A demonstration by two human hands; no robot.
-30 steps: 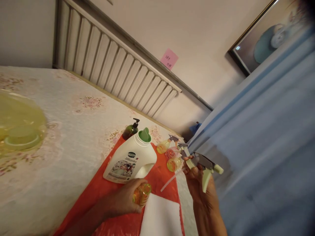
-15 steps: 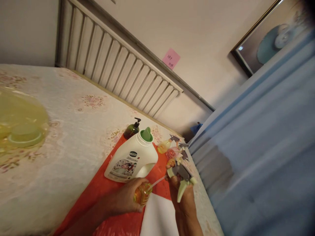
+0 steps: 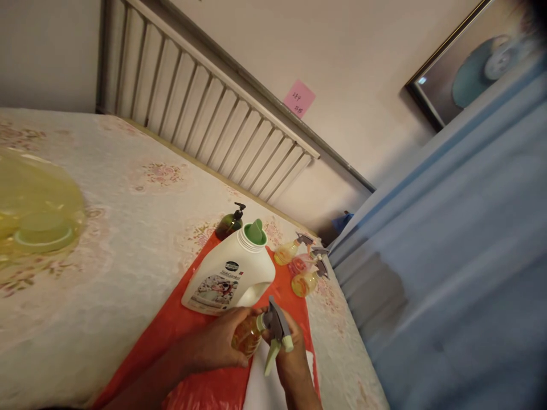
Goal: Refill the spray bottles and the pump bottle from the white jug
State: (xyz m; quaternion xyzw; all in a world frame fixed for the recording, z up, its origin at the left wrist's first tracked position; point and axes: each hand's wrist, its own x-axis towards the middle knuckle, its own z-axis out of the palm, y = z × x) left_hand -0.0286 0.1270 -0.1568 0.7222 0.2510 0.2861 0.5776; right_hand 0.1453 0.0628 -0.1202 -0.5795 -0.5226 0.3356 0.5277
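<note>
Two hands are working at the bottom centre of the surface (image 3: 106,250), over the red mat (image 3: 179,336). Going left to right: a yellow translucent container (image 3: 34,210) is sitting far left, well apart. Left hand (image 3: 216,341) is wrapping around the small amber spray bottle (image 3: 247,336), fingers curled on its body, bottle tilted toward the right. Right hand (image 3: 290,356) is pinching the grey-green trigger sprayer head (image 3: 276,330) and seating it at the bottle's neck; the two hands are almost touching. Just behind them a big white detergent jug (image 3: 231,276) is lying with its green spout up, a dark pump bottle (image 3: 228,223) behind it. Three more small spray bottles (image 3: 301,267) are standing to the right near the mat's edge. White cloth (image 3: 260,387) is lying under the right wrist.

Handling, as judged: bottle is looking light, thin plastic, likely slick if wet, so grip the body firmly without squeezing; hold the head by its collar, not the trigger.
</note>
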